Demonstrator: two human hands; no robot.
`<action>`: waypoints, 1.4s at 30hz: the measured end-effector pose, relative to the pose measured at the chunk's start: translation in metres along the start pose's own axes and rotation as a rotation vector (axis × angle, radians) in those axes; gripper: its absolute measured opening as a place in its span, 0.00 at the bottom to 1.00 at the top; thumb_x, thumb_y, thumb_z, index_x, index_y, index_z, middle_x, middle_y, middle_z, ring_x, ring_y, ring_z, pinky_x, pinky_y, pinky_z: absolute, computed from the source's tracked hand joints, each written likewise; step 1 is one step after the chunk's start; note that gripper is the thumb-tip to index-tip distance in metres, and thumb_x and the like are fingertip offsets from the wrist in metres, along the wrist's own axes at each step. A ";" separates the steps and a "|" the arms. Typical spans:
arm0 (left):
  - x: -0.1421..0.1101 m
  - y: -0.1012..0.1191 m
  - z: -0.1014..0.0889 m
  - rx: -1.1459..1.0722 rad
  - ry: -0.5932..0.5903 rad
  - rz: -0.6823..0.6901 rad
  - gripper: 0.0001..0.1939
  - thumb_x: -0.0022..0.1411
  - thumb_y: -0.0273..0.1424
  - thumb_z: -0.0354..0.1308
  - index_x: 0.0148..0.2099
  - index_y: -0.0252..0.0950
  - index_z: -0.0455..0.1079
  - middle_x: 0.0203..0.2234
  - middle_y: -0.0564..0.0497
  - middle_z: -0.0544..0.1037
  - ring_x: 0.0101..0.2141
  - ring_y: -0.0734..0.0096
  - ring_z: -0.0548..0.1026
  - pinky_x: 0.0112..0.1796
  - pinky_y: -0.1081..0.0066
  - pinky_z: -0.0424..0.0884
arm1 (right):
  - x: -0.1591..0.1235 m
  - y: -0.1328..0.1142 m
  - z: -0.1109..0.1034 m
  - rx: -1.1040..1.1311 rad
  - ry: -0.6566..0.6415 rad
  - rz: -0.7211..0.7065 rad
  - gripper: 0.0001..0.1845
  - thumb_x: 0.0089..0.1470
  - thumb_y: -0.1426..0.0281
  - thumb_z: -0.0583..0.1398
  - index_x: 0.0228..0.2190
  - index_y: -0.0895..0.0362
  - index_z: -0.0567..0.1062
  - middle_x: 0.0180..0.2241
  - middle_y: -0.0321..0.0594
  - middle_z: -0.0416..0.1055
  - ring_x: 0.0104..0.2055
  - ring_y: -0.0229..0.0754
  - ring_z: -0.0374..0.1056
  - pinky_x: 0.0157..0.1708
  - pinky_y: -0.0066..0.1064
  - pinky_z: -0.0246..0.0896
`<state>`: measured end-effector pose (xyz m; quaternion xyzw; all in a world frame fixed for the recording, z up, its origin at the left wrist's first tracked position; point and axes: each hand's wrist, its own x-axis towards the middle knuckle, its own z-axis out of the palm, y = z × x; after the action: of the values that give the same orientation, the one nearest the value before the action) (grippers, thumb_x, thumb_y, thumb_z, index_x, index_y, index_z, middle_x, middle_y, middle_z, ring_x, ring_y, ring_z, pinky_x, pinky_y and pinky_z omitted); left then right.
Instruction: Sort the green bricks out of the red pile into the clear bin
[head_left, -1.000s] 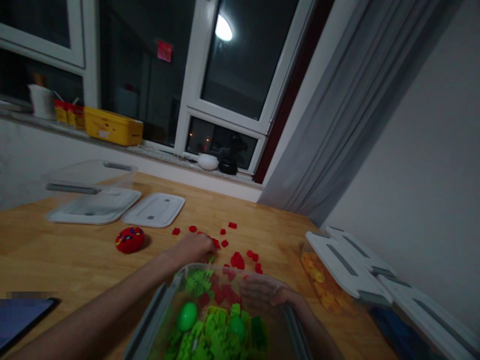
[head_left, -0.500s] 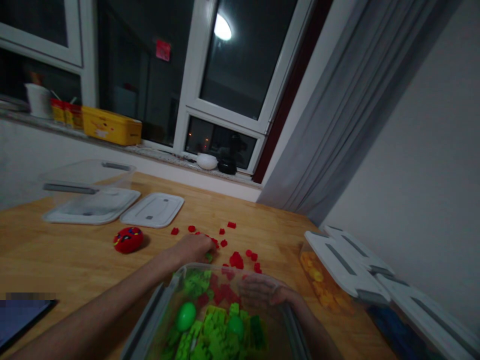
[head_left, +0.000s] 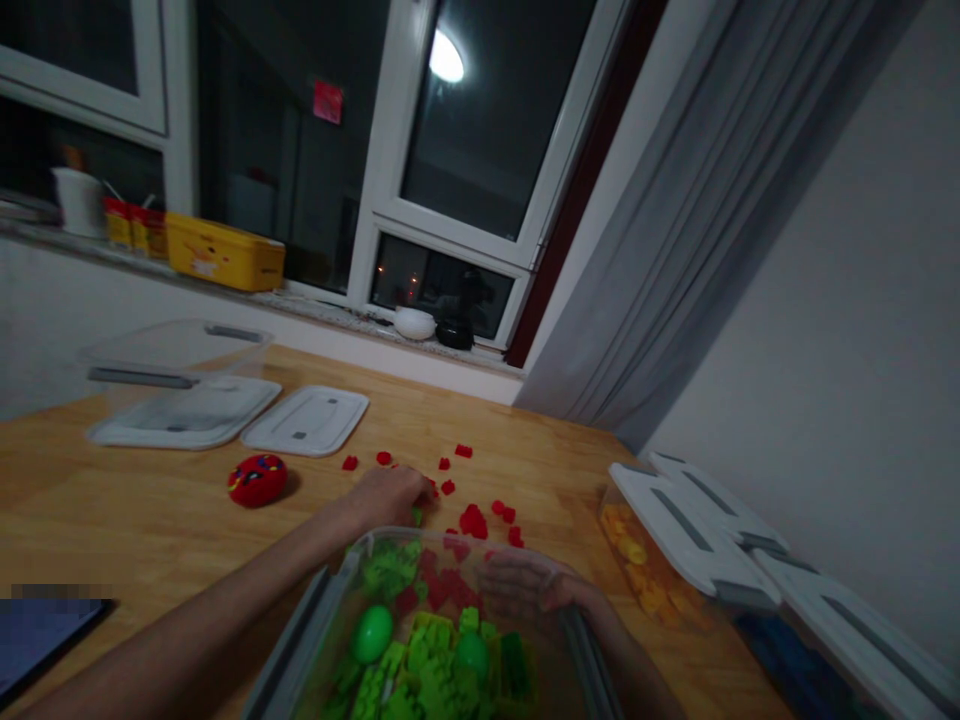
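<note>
A clear plastic box (head_left: 330, 600) close in front of me holds several green bricks, green egg shapes (head_left: 373, 632) and a few red bricks. My left hand (head_left: 390, 492) lies on the wooden table (head_left: 150, 520) just beyond the box's far rim, fingers curled down over a small green piece among scattered red bricks (head_left: 474, 520). My right hand (head_left: 525, 588) grips the box's far right rim, its fingers seen through the wall.
A red egg-shaped toy (head_left: 258, 479) lies left of the bricks. Behind it are two white lids (head_left: 306, 420) and an empty clear box (head_left: 180, 355). At right stand a box of yellow pieces (head_left: 645, 570) and lidded boxes (head_left: 720, 530). A dark tablet (head_left: 37, 635) lies at lower left.
Almost nothing differs; my left hand has only shifted slightly among the bricks, and the right hand stays on the box's rim.
</note>
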<state>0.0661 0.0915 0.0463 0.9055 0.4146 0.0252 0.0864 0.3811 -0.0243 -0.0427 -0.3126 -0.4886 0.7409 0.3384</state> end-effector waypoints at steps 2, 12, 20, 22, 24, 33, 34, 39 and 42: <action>0.000 0.000 0.000 0.000 -0.005 -0.009 0.21 0.53 0.26 0.64 0.49 0.43 0.85 0.47 0.41 0.89 0.50 0.40 0.85 0.43 0.56 0.78 | 0.000 -0.002 0.004 -0.012 0.019 0.003 0.33 0.40 0.72 0.67 0.52 0.52 0.82 0.64 0.50 0.76 0.75 0.61 0.61 0.76 0.59 0.45; 0.000 -0.002 0.005 0.012 -0.026 0.016 0.14 0.57 0.30 0.65 0.45 0.43 0.85 0.48 0.39 0.88 0.51 0.40 0.84 0.45 0.55 0.78 | 0.015 -0.017 0.030 -0.140 0.092 0.001 0.25 0.66 0.55 0.66 0.57 0.56 0.78 0.64 0.50 0.74 0.68 0.59 0.67 0.70 0.63 0.56; -0.006 -0.005 -0.023 -0.072 0.079 0.021 0.18 0.67 0.37 0.61 0.55 0.46 0.84 0.53 0.44 0.87 0.54 0.48 0.83 0.48 0.60 0.75 | -0.018 -0.021 0.069 -0.083 0.126 -0.165 0.30 0.60 0.54 0.65 0.59 0.55 0.78 0.67 0.52 0.73 0.71 0.60 0.65 0.75 0.63 0.46; -0.008 -0.008 -0.034 -0.187 0.113 0.082 0.18 0.69 0.39 0.60 0.56 0.43 0.84 0.52 0.45 0.88 0.52 0.53 0.84 0.49 0.65 0.75 | -0.020 -0.022 0.076 -0.067 0.132 -0.190 0.31 0.53 0.61 0.64 0.58 0.55 0.80 0.65 0.52 0.75 0.70 0.61 0.67 0.75 0.59 0.46; -0.012 -0.010 -0.045 -0.343 0.143 0.163 0.20 0.69 0.41 0.61 0.56 0.39 0.84 0.51 0.46 0.89 0.50 0.56 0.85 0.49 0.68 0.74 | -0.020 -0.024 0.078 -0.056 0.137 -0.205 0.34 0.48 0.65 0.62 0.57 0.55 0.81 0.64 0.52 0.76 0.70 0.61 0.68 0.75 0.56 0.48; -0.044 0.019 -0.079 -0.651 0.035 0.326 0.19 0.70 0.45 0.64 0.54 0.40 0.86 0.48 0.51 0.90 0.48 0.56 0.84 0.47 0.69 0.75 | -0.020 -0.019 0.069 -0.043 0.150 -0.212 0.34 0.44 0.69 0.61 0.55 0.54 0.82 0.64 0.50 0.77 0.70 0.58 0.69 0.75 0.54 0.48; -0.047 0.024 -0.080 -0.662 0.024 0.350 0.19 0.69 0.45 0.64 0.54 0.41 0.86 0.48 0.51 0.89 0.48 0.57 0.84 0.47 0.70 0.74 | -0.018 -0.017 0.063 -0.041 0.148 -0.207 0.34 0.46 0.68 0.61 0.56 0.54 0.82 0.64 0.50 0.77 0.69 0.59 0.69 0.74 0.55 0.49; -0.065 0.052 -0.084 -0.584 -0.099 0.436 0.16 0.69 0.44 0.67 0.49 0.39 0.86 0.40 0.49 0.89 0.40 0.63 0.84 0.38 0.73 0.71 | -0.003 -0.002 0.025 -0.004 0.029 -0.116 0.37 0.36 0.72 0.65 0.53 0.49 0.84 0.59 0.45 0.82 0.67 0.59 0.71 0.72 0.57 0.54; -0.075 0.072 -0.079 -0.415 -0.092 0.411 0.17 0.64 0.48 0.72 0.41 0.38 0.86 0.34 0.48 0.88 0.35 0.63 0.83 0.32 0.71 0.67 | 0.000 0.004 0.017 0.028 -0.014 -0.167 0.40 0.39 0.72 0.63 0.58 0.52 0.82 0.63 0.46 0.78 0.69 0.57 0.69 0.73 0.54 0.53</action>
<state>0.0613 -0.0007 0.1387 0.9337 0.2041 0.0856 0.2816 0.3664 -0.0341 -0.0405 -0.2607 -0.5052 0.7190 0.3998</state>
